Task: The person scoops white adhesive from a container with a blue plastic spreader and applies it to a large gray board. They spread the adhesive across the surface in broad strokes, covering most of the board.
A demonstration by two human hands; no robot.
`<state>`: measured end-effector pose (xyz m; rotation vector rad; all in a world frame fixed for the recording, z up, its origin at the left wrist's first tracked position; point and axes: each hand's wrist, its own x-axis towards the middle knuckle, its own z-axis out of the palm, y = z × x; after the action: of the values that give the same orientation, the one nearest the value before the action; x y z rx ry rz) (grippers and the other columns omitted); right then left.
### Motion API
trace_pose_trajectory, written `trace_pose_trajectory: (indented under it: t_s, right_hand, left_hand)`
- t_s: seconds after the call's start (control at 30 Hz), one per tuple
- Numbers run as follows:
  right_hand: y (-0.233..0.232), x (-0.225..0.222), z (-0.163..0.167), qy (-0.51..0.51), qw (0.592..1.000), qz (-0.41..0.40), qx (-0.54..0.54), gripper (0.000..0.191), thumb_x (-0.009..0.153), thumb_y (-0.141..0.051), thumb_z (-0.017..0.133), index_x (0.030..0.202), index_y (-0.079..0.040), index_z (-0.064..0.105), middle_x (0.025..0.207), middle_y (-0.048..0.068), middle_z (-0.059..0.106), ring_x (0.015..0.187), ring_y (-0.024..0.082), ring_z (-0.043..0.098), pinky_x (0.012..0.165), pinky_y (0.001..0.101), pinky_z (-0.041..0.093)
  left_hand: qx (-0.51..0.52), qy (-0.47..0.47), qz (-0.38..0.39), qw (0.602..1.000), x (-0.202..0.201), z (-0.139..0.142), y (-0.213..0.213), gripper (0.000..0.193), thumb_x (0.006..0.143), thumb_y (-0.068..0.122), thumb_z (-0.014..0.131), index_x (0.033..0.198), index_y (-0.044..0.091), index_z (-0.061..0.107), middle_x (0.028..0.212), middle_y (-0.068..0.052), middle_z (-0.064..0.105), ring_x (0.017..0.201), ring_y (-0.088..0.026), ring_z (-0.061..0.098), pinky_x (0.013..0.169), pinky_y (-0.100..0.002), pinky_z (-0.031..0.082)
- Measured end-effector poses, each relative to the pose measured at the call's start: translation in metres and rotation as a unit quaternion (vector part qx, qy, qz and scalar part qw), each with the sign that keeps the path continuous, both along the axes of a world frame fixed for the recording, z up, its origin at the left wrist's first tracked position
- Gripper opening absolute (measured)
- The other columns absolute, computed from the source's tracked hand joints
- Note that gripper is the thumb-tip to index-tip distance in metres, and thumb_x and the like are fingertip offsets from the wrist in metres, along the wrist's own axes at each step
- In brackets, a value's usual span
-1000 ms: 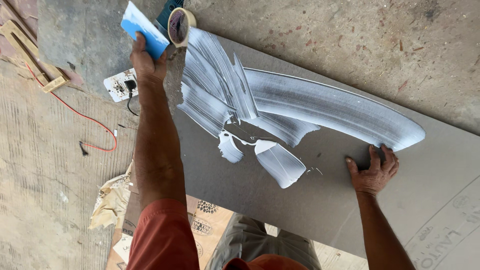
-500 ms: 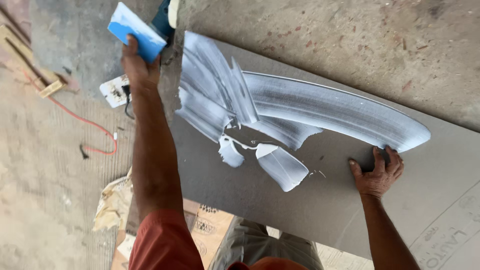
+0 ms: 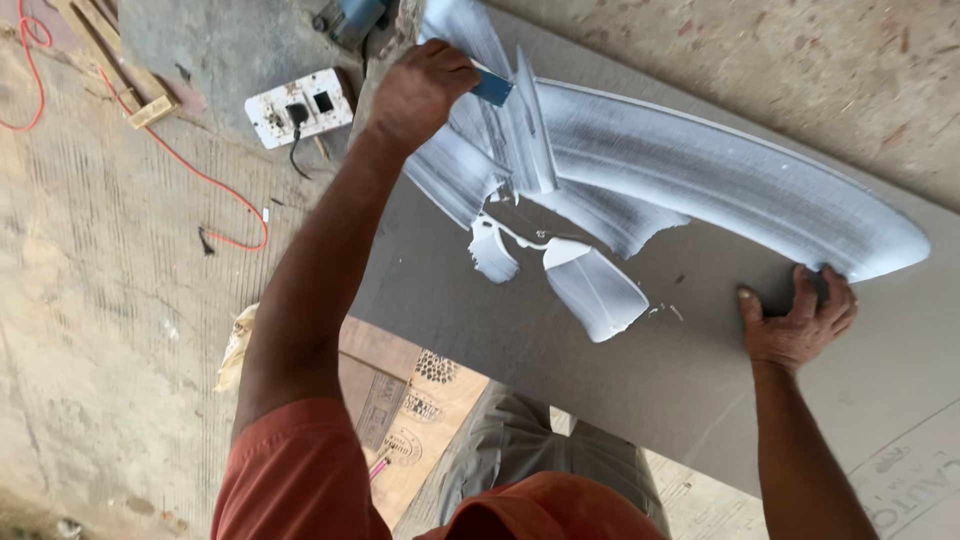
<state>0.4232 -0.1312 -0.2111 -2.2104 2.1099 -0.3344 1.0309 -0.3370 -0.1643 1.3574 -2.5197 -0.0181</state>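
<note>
Left hand [image 3: 422, 92] grips the blue notched trowel [image 3: 492, 88], drawing white adhesive [image 3: 700, 180] across the grey tile [image 3: 620, 390]. Right hand [image 3: 798, 322] lies flat and open, steadying the tile.

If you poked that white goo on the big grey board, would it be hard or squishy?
Probably squishy: the white paste shows fresh comb lines where the blue spreader in the left hand dragged it. It likely sticks and smears rather than rolls, since thick blobs sit where dropped on the grey board.
</note>
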Motion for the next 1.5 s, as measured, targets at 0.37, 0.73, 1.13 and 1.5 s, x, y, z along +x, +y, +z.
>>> trace_pose_trajectory:
  t_s: [0.37,0.73,1.13,1.5]
  right_hand:
    - [0.009,-0.016,-0.016,0.027,0.999,0.010,0.025,0.068,0.093,-0.064,0.065,0.134,-0.010,0.059,0.155,0.012,0.041,0.147,0.037,0.036,0.118,0.0620,0.037]
    - [0.007,-0.014,-0.014,0.015,1.000,0.021,0.012,0.062,0.094,-0.056,0.075,0.129,-0.008,0.060,0.152,0.012,0.043,0.145,0.037,0.038,0.122,0.0653,0.035]
    - [0.011,-0.020,-0.015,-0.003,0.999,0.020,0.034,0.063,0.088,-0.041,0.082,0.137,-0.007,0.060,0.161,0.012,0.039,0.150,0.036,0.033,0.120,0.0600,0.035]
    - [0.009,-0.020,-0.014,0.033,0.998,0.010,0.059,0.066,0.086,-0.037,0.086,0.139,-0.008,0.060,0.162,0.010,0.036,0.150,0.035,0.031,0.125,0.0613,0.033]
  left_hand:
    - [0.177,-0.031,0.056,0.982,0.070,-0.006,0.168,0.020,0.099,-0.001,0.065,0.098,0.013,0.079,0.113,-0.004,0.078,0.108,-0.018,0.071,0.098,-0.029,0.059]
    - [0.247,-0.003,0.112,0.962,0.089,0.046,0.345,0.014,0.090,0.004,0.067,0.093,0.013,0.077,0.101,-0.005,0.077,0.098,-0.025,0.070,0.087,-0.039,0.059]
    - [0.076,-0.011,0.096,0.992,0.042,-0.008,0.199,0.018,0.092,0.002,0.070,0.102,0.013,0.078,0.114,-0.002,0.077,0.116,-0.022,0.070,0.106,-0.037,0.055]
    - [0.124,0.087,0.205,0.967,0.064,0.019,0.370,0.021,0.084,-0.007,0.069,0.099,0.006,0.077,0.111,-0.006,0.074,0.111,-0.027,0.068,0.100,-0.038,0.056]
